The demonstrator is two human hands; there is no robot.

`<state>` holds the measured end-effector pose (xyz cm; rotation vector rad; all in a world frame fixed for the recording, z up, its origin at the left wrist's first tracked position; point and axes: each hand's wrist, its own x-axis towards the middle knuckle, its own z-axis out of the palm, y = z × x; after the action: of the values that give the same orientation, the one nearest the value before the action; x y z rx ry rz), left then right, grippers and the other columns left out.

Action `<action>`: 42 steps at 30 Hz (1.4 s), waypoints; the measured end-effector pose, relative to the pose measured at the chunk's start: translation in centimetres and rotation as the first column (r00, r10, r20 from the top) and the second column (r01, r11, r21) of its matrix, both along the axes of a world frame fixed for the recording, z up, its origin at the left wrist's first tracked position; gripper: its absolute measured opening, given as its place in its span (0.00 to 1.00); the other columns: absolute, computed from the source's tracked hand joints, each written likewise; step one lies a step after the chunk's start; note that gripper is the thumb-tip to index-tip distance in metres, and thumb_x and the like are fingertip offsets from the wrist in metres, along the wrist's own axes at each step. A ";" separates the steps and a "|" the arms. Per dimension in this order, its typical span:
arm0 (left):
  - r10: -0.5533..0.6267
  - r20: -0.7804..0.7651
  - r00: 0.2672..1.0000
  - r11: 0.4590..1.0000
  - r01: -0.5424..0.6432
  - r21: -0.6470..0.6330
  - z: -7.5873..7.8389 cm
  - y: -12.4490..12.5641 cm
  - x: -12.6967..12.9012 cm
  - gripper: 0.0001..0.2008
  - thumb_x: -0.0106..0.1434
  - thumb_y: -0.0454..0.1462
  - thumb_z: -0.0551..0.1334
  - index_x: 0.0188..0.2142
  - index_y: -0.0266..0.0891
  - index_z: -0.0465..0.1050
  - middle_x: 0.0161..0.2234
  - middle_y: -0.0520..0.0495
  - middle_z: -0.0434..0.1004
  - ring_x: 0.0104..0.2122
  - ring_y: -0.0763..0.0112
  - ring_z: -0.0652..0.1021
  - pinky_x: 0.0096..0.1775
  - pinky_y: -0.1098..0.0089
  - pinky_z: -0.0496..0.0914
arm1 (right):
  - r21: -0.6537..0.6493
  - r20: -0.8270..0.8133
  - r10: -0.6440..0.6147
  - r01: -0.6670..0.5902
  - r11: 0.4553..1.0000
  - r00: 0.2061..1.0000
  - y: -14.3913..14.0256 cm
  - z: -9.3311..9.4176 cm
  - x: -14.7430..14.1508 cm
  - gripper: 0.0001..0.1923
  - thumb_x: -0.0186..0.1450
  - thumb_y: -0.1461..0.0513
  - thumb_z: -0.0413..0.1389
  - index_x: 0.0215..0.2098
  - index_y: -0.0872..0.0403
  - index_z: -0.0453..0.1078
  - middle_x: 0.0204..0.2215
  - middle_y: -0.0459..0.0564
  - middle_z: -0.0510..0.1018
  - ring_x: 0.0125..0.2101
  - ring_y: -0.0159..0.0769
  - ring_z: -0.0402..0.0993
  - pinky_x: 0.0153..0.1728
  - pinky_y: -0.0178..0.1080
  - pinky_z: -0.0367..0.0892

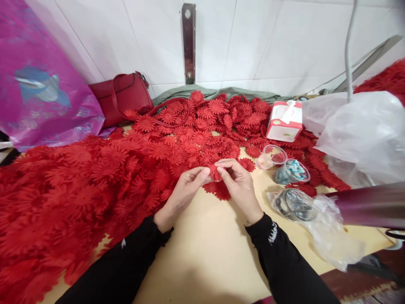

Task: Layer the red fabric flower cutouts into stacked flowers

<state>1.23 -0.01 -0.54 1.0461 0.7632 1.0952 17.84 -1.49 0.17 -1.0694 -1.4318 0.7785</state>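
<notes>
My left hand [185, 192] and my right hand [238, 181] meet above the tan table [209, 249], both pinching one small red fabric flower [215, 173] between fingertips. Black sleeves cover both arms. Just under the hands lies a loose red flower [220, 192]. A huge heap of red fabric flowers [95, 181] spreads across the left and back of the table, reaching right up to my left hand.
A red handbag [125, 97] and a pink plastic bag [41, 80] sit at the back left. On the right are a tissue box [284, 122], two small clear cups [272, 155], a clear bag [363, 135] and a dark purple tube [373, 204].
</notes>
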 end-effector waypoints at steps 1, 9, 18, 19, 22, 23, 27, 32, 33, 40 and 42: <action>-0.018 0.032 0.999 1.000 0.019 -0.022 0.1 -0.1 0.1 0.18 0.64 0.52 0.69 0.32 0.38 0.79 0.31 0.47 0.79 0.33 0.67 0.76 0.40 0.67 0.71 | -0.019 -0.018 -0.008 0.008 1.000 1.000 0.1 -0.1 0.1 0.06 0.72 0.57 0.59 0.43 0.49 0.77 0.45 0.50 0.82 0.47 0.40 0.79 0.54 0.46 0.75; 0.079 -0.144 0.987 0.986 -0.056 0.156 0.6 0.1 0.1 0.14 0.62 0.46 0.71 0.30 0.38 0.76 0.28 0.51 0.77 0.30 0.72 0.73 0.39 0.70 0.69 | 0.055 0.041 -0.001 -0.001 0.998 0.999 -0.8 0.8 -1.1 0.05 0.73 0.60 0.58 0.41 0.49 0.76 0.43 0.51 0.82 0.46 0.40 0.79 0.52 0.45 0.74; 0.181 -0.120 0.976 0.966 -0.153 0.209 1.0 -0.7 -0.1 0.14 0.67 0.45 0.67 0.32 0.38 0.73 0.30 0.52 0.72 0.32 0.74 0.71 0.39 0.72 0.66 | -0.087 -0.200 -0.281 0.269 0.959 0.939 0.9 -0.8 1.3 0.11 0.69 0.52 0.62 0.39 0.51 0.74 0.41 0.49 0.80 0.43 0.39 0.75 0.50 0.43 0.69; 0.205 -0.089 0.975 0.964 -0.185 0.190 0.8 -0.6 -0.1 0.14 0.67 0.46 0.68 0.33 0.38 0.73 0.30 0.52 0.73 0.32 0.74 0.71 0.40 0.72 0.66 | -0.105 -0.245 -0.272 0.254 0.962 0.931 1.1 -1.1 1.5 0.11 0.68 0.52 0.63 0.39 0.51 0.73 0.40 0.49 0.80 0.43 0.38 0.75 0.50 0.43 0.68; 0.229 -0.009 0.973 0.966 -0.226 0.123 0.2 -0.2 -0.1 0.15 0.64 0.47 0.71 0.34 0.38 0.75 0.31 0.53 0.73 0.33 0.74 0.71 0.40 0.73 0.66 | -0.159 -0.385 -0.227 0.178 0.971 0.894 1.3 -1.5 1.5 0.10 0.65 0.56 0.65 0.42 0.48 0.71 0.41 0.46 0.77 0.43 0.36 0.74 0.49 0.40 0.66; 0.222 0.017 0.975 0.970 -0.223 0.095 -0.1 -0.1 0.0 0.15 0.64 0.48 0.71 0.34 0.38 0.75 0.30 0.53 0.73 0.32 0.75 0.70 0.40 0.73 0.66 | -0.169 -0.419 -0.207 0.148 0.974 0.884 1.2 -1.4 1.3 0.11 0.64 0.57 0.66 0.42 0.47 0.72 0.41 0.45 0.77 0.42 0.35 0.73 0.49 0.39 0.66; 0.200 0.107 0.974 0.979 -0.202 0.012 -0.6 0.1 0.1 0.16 0.62 0.49 0.72 0.35 0.39 0.76 0.31 0.54 0.73 0.32 0.76 0.70 0.40 0.74 0.66 | -0.181 -0.405 -0.120 0.049 0.982 0.906 0.4 -0.3 0.6 0.02 0.65 0.61 0.61 0.37 0.48 0.76 0.41 0.45 0.77 0.42 0.36 0.72 0.50 0.40 0.64; 0.171 0.022 0.985 0.982 -0.172 0.072 -0.5 -0.1 0.1 0.15 0.62 0.48 0.73 0.35 0.38 0.78 0.32 0.53 0.75 0.34 0.75 0.71 0.42 0.74 0.68 | -0.201 -0.224 -0.082 0.036 0.979 0.971 -0.5 1.1 -0.3 0.11 0.69 0.55 0.59 0.43 0.49 0.81 0.47 0.51 0.79 0.52 0.43 0.73 0.59 0.46 0.62; 0.163 0.000 0.987 0.982 -0.163 0.094 -0.4 -0.1 0.1 0.15 0.61 0.48 0.73 0.35 0.38 0.78 0.33 0.52 0.75 0.35 0.74 0.72 0.42 0.73 0.68 | -0.199 -0.178 -0.084 0.048 0.979 0.980 -0.5 1.2 -0.5 0.11 0.67 0.53 0.61 0.43 0.49 0.81 0.46 0.51 0.78 0.52 0.43 0.73 0.58 0.46 0.64; 0.137 0.019 0.990 0.988 -0.138 0.065 -0.1 -0.2 0.5 0.19 0.66 0.53 0.68 0.36 0.38 0.78 0.33 0.49 0.77 0.34 0.71 0.74 0.42 0.70 0.72 | -0.062 0.000 -0.167 0.167 0.984 0.986 -0.6 0.9 -1.3 0.04 0.66 0.58 0.64 0.35 0.50 0.78 0.41 0.49 0.73 0.46 0.40 0.73 0.52 0.43 0.67; 0.151 -0.034 0.988 0.986 -0.148 0.074 -0.1 -0.2 0.6 0.15 0.62 0.48 0.72 0.37 0.38 0.78 0.35 0.50 0.78 0.36 0.71 0.75 0.44 0.71 0.71 | -0.050 0.025 -0.149 0.151 0.987 0.988 -0.7 0.8 -1.2 0.04 0.67 0.59 0.64 0.35 0.50 0.78 0.41 0.49 0.72 0.47 0.39 0.72 0.52 0.43 0.67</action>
<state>1.79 -0.24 -0.60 1.0861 0.8502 1.2407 16.59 -2.19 0.98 -1.2137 -1.3374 0.7013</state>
